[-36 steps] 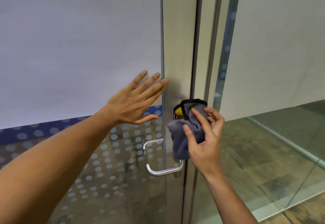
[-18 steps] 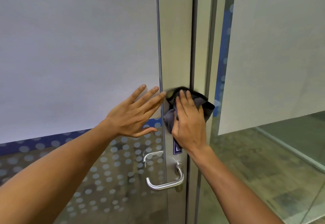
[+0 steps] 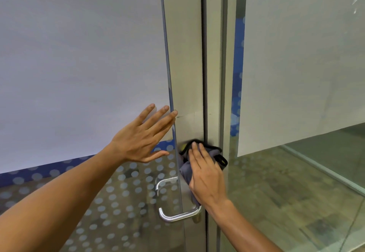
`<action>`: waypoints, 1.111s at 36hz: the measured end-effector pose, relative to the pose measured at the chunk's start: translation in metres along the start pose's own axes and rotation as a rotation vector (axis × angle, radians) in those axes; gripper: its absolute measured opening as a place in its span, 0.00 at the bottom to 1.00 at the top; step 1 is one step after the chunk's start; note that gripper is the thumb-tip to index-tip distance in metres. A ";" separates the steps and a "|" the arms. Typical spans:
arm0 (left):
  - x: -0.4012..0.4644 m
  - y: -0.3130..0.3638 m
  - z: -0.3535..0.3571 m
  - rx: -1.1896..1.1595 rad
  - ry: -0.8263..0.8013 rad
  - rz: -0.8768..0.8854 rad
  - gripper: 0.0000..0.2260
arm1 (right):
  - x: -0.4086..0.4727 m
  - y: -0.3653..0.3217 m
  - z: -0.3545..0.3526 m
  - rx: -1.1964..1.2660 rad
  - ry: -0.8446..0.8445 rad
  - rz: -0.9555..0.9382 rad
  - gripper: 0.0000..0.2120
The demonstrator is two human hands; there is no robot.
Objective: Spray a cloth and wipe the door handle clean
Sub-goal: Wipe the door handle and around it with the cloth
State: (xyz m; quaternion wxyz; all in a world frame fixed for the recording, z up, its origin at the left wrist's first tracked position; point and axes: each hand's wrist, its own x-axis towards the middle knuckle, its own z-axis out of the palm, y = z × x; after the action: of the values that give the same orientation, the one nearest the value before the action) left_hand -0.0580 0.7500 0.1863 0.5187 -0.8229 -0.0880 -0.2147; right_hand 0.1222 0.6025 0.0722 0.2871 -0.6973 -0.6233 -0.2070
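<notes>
A silver lever door handle [image 3: 177, 215] juts from the metal stile of a glass door [image 3: 185, 73]. My right hand [image 3: 205, 174] presses a grey cloth with black trim [image 3: 215, 155] flat against the stile, just above the handle, fingers pointing up. The cloth covers whatever is on the stile beneath it. My left hand [image 3: 142, 137] lies open and flat on the door glass, left of the stile, fingertips at the glass edge. No spray bottle is in view.
The door glass carries frosted film and a blue band of dots [image 3: 122, 172]. A fixed glass panel [image 3: 296, 73] stands to the right of the door frame [image 3: 223, 93], with tiled floor [image 3: 286, 192] seen through it.
My right hand first lifted the cloth up the stile, then slid it back down toward the handle. My left hand has stayed flat on the glass.
</notes>
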 end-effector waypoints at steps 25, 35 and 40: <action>-0.001 0.001 -0.001 -0.018 0.005 -0.004 0.44 | 0.039 0.016 -0.019 0.322 0.411 -0.067 0.22; -0.001 -0.001 -0.003 -0.009 0.010 0.013 0.39 | 0.024 0.013 0.015 0.257 -0.020 -0.542 0.22; -0.001 -0.002 -0.003 -0.020 -0.003 0.013 0.40 | -0.009 0.040 0.011 0.403 -0.243 -0.490 0.24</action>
State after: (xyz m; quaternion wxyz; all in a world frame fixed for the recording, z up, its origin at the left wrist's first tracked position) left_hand -0.0609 0.7482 0.1889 0.5118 -0.8288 -0.0813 -0.2110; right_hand 0.1598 0.6007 0.0521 0.2845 -0.4755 -0.8304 -0.0580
